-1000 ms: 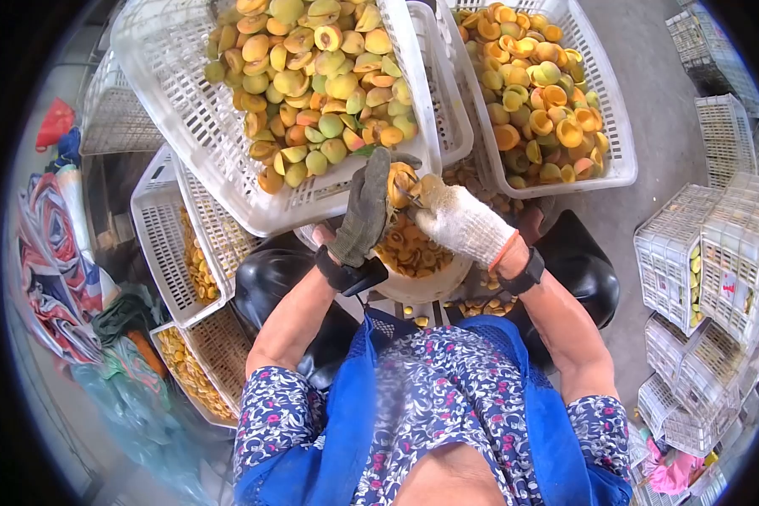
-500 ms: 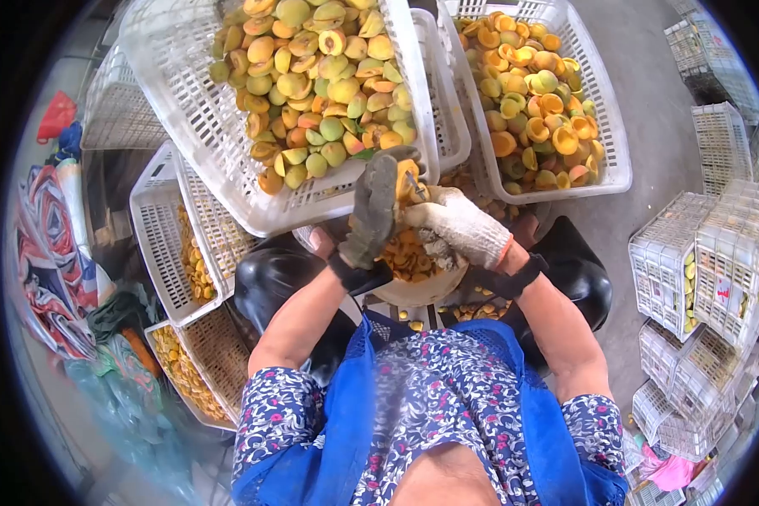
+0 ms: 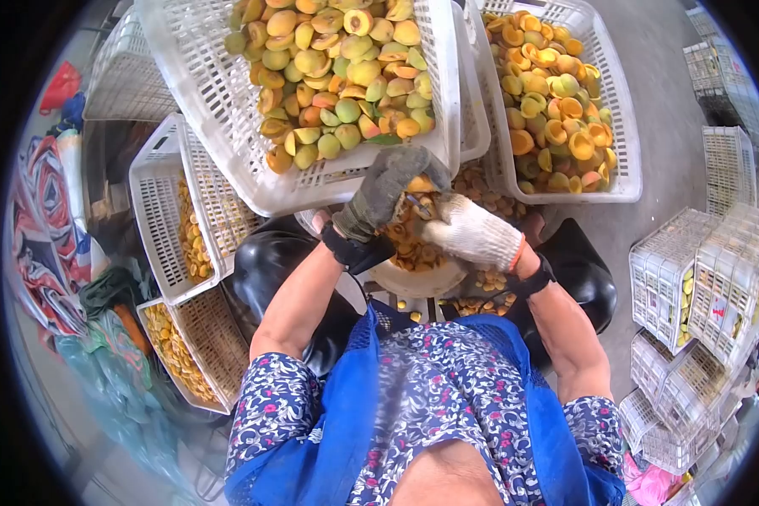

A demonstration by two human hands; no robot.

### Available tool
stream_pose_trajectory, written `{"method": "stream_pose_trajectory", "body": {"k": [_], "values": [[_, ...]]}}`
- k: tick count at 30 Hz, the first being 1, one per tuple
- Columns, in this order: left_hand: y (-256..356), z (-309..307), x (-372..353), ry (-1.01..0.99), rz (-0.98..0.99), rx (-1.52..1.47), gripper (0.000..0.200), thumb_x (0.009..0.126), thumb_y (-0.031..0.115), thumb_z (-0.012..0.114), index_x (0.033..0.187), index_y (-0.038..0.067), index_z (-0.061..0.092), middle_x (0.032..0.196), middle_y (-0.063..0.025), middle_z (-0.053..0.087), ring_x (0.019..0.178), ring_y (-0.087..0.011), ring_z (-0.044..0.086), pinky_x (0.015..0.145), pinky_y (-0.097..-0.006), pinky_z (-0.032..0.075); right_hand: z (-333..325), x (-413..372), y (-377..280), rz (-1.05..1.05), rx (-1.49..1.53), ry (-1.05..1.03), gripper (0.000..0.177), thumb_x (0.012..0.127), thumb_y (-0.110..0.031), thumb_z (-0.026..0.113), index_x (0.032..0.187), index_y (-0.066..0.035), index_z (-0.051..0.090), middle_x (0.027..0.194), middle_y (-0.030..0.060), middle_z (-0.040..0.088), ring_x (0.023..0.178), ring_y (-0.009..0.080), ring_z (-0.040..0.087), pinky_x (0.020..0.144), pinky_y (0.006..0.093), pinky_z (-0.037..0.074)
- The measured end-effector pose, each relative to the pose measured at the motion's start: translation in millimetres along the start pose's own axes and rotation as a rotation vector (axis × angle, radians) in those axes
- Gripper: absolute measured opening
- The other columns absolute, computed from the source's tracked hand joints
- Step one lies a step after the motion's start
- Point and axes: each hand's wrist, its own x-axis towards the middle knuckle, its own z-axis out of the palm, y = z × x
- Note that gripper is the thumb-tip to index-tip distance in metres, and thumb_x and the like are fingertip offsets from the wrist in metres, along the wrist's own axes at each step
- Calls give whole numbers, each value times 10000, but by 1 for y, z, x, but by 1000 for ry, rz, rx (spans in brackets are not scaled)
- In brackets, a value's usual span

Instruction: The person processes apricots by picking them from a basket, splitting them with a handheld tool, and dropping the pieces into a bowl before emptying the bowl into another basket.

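Note:
My left hand (image 3: 386,192), in a dark grey work glove, is closed around an orange-yellow peach half (image 3: 422,184). My right hand (image 3: 474,229) wears a white knit glove and is closed on a small metal hand tool (image 3: 417,204). The tool's end is at the fruit, but its exact shape is partly hidden by my fingers. Below both hands stands a pale round tub (image 3: 426,282) holding orange-brown fruit pieces. Just beyond my hands, a large white crate (image 3: 266,201) holds many halved peaches (image 3: 346,72), some greenish.
A second white crate (image 3: 628,160) at upper right holds hollowed peach halves. On the left, two crates (image 3: 153,228) contain orange pieces. Stacked crates (image 3: 666,261) line the right side. Fruit bits (image 3: 481,304) lie on the floor between my knees. Plastic sheeting (image 3: 114,396) lies at lower left.
My left hand has turned, its fingers now curled over the top of the peach half. My right hand has shifted slightly down, and the tool's metal end now shows at the fruit.

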Motion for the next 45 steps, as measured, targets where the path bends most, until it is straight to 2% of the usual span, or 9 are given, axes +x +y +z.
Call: {"method": "stream_pose_trajectory", "body": {"k": [7,9,11,18,26,33,39,43,45], "values": [[18,5,-4,104,-72,-138,409,984,361,460,848,4,607,833,-115,607,844,-228,617,871,-392,497,0,-7,-28,464,1181,-239,223,880,-265,644,1016,-95,594,664,-9,523,453,92,464,424,238,389],[31,-16,-12,98,312,641,411,993,401,448,946,21,596,867,-104,612,872,-230,621,849,-404,518,-12,-13,-30,161,359,-374,275,876,-302,564,788,-49,627,640,77,570,462,192,555,451,320,466],[23,-39,-21,414,39,-179,368,998,347,453,996,11,603,915,-62,638,838,-180,644,754,-297,529,35,-25,43,-313,-316,-163,267,849,-254,530,889,-14,638,767,174,651,644,326,646,612,408,532],[69,-41,26,534,49,-228,402,976,337,511,1234,30,477,1119,-66,602,932,-245,635,794,-345,547,28,-12,31,62,-422,-127,279,845,-245,529,973,-20,632,842,220,656,789,384,645,705,461,523],[25,-163,12,-12,-334,1948,351,826,293,641,1154,170,645,1091,-122,664,1024,-269,627,884,-357,482,16,-17,29,-41,-375,51,278,827,-248,553,987,-34,630,824,202,657,767,387,640,683,467,521],[47,-141,10,178,-311,1822,461,852,363,654,1225,111,553,1008,-112,675,903,-278,660,771,-385,517,-2,-8,16,-27,-229,176,252,851,-197,522,977,-27,660,919,215,657,853,352,640,745,435,520],[75,-29,1,184,-198,177,403,941,218,588,1268,13,473,1012,-90,626,823,-157,624,680,-279,532,-23,2,-26,300,562,315,268,897,-235,552,1046,-12,556,671,49,541,463,125,534,404,296,452],[49,-4,-1,92,-88,-169,434,984,312,511,1303,21,466,1173,-110,594,976,-179,610,808,-330,541,4,18,4,-647,-654,744,163,808,-124,637,948,-41,627,758,80,594,622,235,614,542,344,510],[39,9,0,345,-138,-382,467,998,370,473,1304,17,472,1212,-103,584,1067,-194,591,917,-344,505,26,8,6,-498,-729,641,154,755,-110,657,905,-73,656,851,99,614,725,275,630,622,368,523]]}}
